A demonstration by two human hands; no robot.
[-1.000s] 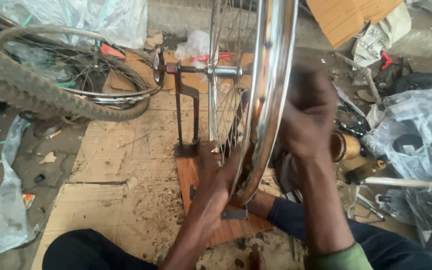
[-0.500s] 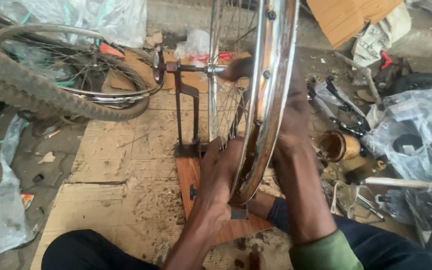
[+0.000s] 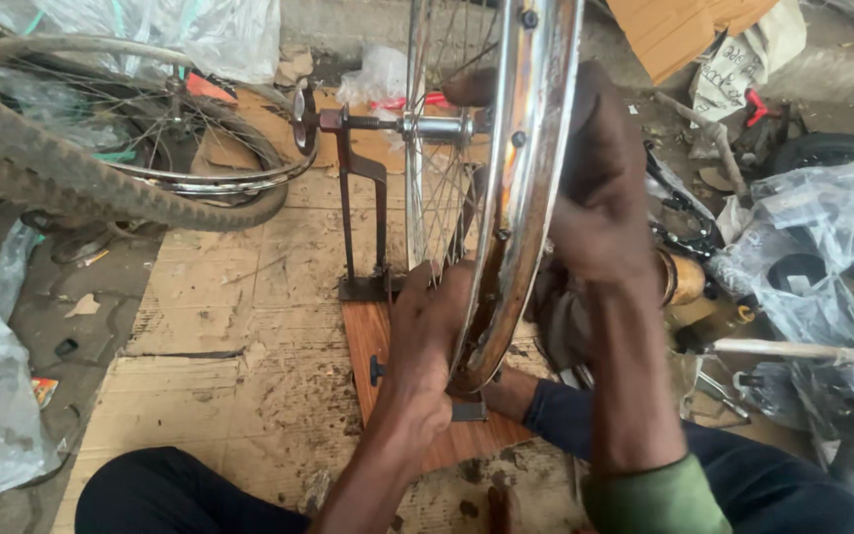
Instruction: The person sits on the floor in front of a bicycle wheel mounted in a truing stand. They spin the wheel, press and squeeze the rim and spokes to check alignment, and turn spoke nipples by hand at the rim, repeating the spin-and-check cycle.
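The bare chrome wheel rim (image 3: pixel 526 198) stood upright in a metal truing stand (image 3: pixel 362 227) on a wooden board (image 3: pixel 367 346), its axle clamped at the top. The left hand (image 3: pixel 422 346) was closed around the rim's lower edge, fingers among the spokes (image 3: pixel 437 198). The right hand (image 3: pixel 595 188) was wrapped over the rim higher up. A sudden spin could have pinched those fingers, and a hard pull might have tipped the stand toward the tyred wheel (image 3: pixel 120 148) lying nearby.

The bare wheel rim (image 3: pixel 531 198) runs off the top edge; the right hand (image 3: pixel 595 188) is motion-blurred, its fingers hidden behind the rim; the tyred wheel (image 3: pixel 100 188) at far left is cut by the frame
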